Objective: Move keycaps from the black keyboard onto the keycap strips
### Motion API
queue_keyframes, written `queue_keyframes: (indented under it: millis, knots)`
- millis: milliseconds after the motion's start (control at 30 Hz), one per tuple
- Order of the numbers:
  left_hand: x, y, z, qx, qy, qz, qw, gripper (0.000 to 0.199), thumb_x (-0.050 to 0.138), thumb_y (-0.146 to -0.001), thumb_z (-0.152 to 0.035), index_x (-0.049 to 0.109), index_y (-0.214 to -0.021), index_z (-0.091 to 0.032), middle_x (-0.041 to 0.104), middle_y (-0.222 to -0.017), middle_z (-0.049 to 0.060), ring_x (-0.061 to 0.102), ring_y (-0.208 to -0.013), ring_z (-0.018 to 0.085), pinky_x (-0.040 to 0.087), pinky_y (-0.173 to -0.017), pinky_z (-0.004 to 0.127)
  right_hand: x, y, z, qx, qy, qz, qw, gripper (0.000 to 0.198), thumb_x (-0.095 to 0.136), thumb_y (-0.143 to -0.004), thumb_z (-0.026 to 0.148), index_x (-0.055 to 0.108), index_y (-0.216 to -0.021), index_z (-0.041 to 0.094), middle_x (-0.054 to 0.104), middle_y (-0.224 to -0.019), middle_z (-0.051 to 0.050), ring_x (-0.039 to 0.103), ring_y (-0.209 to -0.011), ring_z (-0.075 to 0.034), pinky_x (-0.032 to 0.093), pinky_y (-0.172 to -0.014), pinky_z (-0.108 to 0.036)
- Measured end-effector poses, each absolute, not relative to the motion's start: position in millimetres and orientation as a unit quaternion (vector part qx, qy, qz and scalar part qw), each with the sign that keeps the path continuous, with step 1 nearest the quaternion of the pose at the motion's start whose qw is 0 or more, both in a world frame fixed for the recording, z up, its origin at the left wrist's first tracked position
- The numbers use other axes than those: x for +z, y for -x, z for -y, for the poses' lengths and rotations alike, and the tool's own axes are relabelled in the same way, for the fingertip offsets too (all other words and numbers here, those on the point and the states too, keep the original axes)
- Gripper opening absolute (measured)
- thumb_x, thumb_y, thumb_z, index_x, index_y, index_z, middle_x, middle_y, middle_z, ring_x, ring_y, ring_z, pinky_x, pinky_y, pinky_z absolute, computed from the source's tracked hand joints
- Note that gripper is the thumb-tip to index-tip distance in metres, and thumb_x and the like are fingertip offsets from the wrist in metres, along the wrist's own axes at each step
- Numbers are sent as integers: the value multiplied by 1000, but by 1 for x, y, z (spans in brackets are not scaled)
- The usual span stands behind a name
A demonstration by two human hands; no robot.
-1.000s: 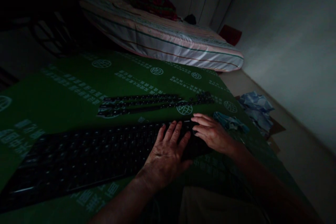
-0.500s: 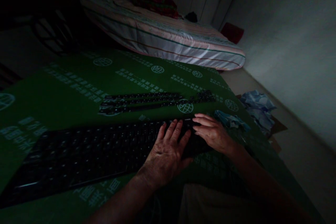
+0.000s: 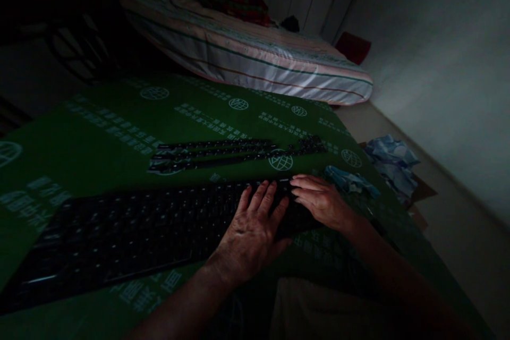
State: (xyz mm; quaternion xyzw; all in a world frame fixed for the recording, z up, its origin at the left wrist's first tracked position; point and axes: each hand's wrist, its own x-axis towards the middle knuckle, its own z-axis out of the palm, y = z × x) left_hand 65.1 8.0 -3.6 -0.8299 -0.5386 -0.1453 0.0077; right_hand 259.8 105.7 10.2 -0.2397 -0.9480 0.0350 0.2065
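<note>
A long black keyboard (image 3: 131, 228) lies at a slant on the green table, its left end nearer to me. My left hand (image 3: 253, 228) rests flat on its right half with the fingers spread, holding nothing. At the keyboard's right end is my right hand (image 3: 319, 199), its fingers close together and their tips down at the keys near the top edge. Whatever may be between those fingertips is hidden. Behind the keyboard, several loose black keycaps (image 3: 211, 154) lie in rows, with a looser cluster (image 3: 313, 143) at their right end.
Right of my right hand a crumpled blue cloth (image 3: 353, 181) lies on the green tabletop (image 3: 199, 111), which bears white print. A bed (image 3: 255, 64) with a striped sheet stands beyond it. Crumpled patterned fabric (image 3: 392, 162) lies by the wall (image 3: 446, 64). The room is dim.
My right hand has shifted very slightly to the left at the keyboard's right end. My left hand, the keyboard and the loose keycaps look the same.
</note>
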Motion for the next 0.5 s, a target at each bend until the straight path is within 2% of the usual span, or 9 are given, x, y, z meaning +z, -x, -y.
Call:
queue_keyframes:
  millis: [233, 400, 500]
  knots:
    - [6, -63, -3, -177, 844, 506, -1, 47, 51, -86, -46, 57, -119, -14, 47, -136, 18, 35, -131, 34, 27, -106, 55, 6, -262, -106, 32, 234, 947, 216, 20, 51, -87, 15, 67, -99, 18, 67, -110, -10, 58, -111, -22, 51, -95, -40]
    - [6, -62, 2, -254, 855, 452, -8, 28, 49, -89, -30, 61, -107, -14, 63, -114, 11, 49, -118, 25, 38, -103, 44, 4, -263, -106, 52, 240, 943, 224, 21, 52, -86, 14, 67, -101, 20, 67, -110, -9, 58, -111, -22, 50, -94, -41]
    - [4, -66, 6, -270, 860, 432, -8, 23, 49, -89, -29, 62, -101, -14, 65, -106, 9, 53, -112, 23, 42, -99, 40, 3, -264, -106, 51, 241, 944, 222, 22, 52, -86, 14, 66, -102, 21, 66, -111, -9, 58, -110, -22, 51, -94, -41]
